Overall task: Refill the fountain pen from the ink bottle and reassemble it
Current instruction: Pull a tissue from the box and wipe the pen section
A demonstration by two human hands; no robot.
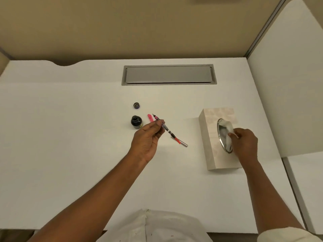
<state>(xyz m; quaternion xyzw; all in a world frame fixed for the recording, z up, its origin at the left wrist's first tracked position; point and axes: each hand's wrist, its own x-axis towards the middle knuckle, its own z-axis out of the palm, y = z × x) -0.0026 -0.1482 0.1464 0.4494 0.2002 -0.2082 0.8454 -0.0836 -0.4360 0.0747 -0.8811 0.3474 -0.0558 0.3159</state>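
Now we hold the fountain pen (169, 132) in our left hand (146, 138) near the middle of the frame. The fingertips pinch its clear body, the nib points to the upper left and the silver end to the lower right. Just left of the nib stands the open ink bottle (136, 122), with its cap (136, 105) a little above it on the white tabletop (70, 137). A pink pen part (150, 117) lies beside the bottle. At the right, our right hand (245, 142) pinches a tissue (227, 128) that sticks out of the tissue box (209, 137).
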